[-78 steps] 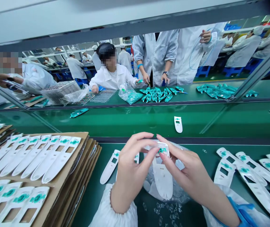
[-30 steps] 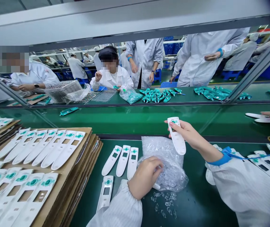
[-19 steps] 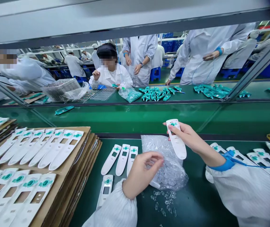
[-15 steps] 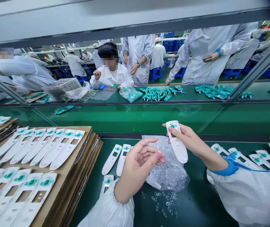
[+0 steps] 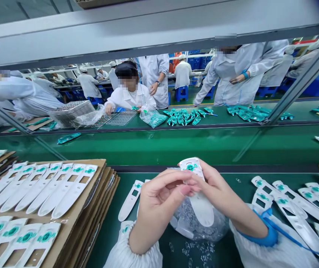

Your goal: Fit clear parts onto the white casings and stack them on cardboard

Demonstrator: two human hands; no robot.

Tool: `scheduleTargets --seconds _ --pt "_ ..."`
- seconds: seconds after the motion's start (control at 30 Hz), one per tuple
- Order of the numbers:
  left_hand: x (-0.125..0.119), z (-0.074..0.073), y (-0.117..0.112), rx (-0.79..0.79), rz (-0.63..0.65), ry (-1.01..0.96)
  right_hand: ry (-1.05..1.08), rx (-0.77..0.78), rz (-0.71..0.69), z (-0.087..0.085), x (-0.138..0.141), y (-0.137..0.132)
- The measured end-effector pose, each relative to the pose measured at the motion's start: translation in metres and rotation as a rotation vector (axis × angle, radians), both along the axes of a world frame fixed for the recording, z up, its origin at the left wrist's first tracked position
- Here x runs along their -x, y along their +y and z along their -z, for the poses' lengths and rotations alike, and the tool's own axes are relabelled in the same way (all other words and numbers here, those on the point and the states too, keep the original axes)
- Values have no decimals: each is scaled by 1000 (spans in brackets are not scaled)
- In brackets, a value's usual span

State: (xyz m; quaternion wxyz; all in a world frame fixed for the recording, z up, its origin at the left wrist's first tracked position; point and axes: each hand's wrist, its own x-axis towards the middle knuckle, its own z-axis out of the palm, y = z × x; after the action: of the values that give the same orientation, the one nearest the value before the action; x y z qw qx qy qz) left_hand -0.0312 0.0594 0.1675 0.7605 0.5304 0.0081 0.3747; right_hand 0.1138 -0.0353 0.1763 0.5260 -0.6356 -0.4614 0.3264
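Note:
My right hand [image 5: 214, 186] grips a white plastic housing cover [image 5: 202, 208] with a green ring-shaped mark near its top. The cover tilts, its rounded end pointing down and right. My left hand [image 5: 162, 197] meets the cover from the left, thumb and fingers pinched over its upper middle. What the left fingertips hold, if anything, is hidden. Behind and below the cover lies a clear plastic bag [image 5: 182, 219] of small transparent parts. Several loose clear parts [image 5: 204, 251] are scattered on the green bench in front of it.
Cardboard sheets [image 5: 75, 208] stacked at left carry rows of white covers [image 5: 74, 186]. More covers [image 5: 296, 201] lie at right, near the blue wrist strap cord [image 5: 288, 236]. A metal frame [image 5: 159, 44] crosses above. Beyond are green parts [image 5: 184, 116] and co-workers in white coats.
My right hand has brought the cover down and slightly left. My left hand has closed in on it, and its fingertips now meet the cover. The view has tilted slightly.

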Motion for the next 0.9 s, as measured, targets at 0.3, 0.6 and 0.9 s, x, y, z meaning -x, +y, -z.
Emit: scheduleTargets --seconds 0.3,0.6,0.9 --pt "3 9 18 -388 -404 106 66 142 85 5 17 -7" --pt "4 12 15 -686 -412 236 -203 145 141 8 19 -6" --pt "-9 14 9 -914 -807 203 -251 85 104 10 25 -7"
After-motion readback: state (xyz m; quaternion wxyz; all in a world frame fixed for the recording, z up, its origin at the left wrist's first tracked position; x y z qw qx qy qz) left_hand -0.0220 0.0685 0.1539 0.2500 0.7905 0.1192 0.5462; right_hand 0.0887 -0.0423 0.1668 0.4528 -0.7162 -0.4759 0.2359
